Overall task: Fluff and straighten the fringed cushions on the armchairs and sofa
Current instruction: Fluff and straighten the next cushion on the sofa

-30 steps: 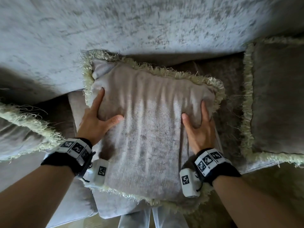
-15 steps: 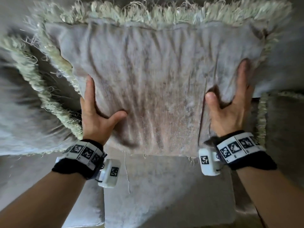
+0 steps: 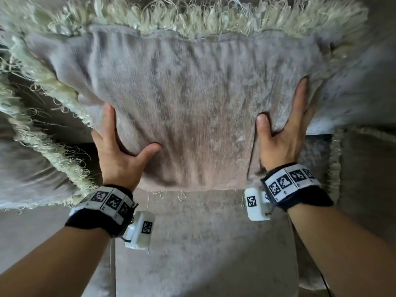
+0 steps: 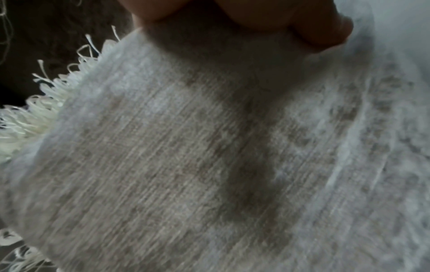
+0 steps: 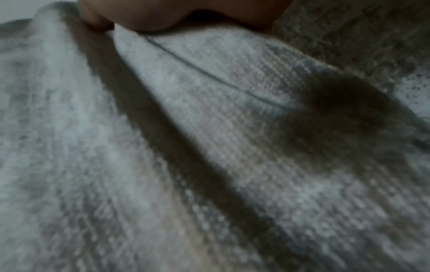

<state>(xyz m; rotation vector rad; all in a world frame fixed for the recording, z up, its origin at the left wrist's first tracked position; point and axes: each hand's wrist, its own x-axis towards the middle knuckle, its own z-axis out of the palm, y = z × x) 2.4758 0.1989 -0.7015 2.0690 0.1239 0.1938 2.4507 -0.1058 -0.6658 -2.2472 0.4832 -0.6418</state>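
A grey-beige velvet cushion with a pale cream fringe hangs upright in the air above the sofa seat, close to the head camera. My left hand grips its lower left side, thumb on the front face and fingers along and behind the edge. On the lower right side my right hand holds it the same way, the thumb pressing a fold into the fabric. The left wrist view is filled by the cushion fabric with fringe at its left; the right wrist view shows the creased fabric.
A second fringed cushion leans at the left and a third lies at the right. The grey sofa seat lies below the lifted cushion, with the backrest behind.
Both hands have lifted the cushion off the seat, where it lay a second ago, and raised it upright toward the camera. It now stands slightly closer than half a second ago.
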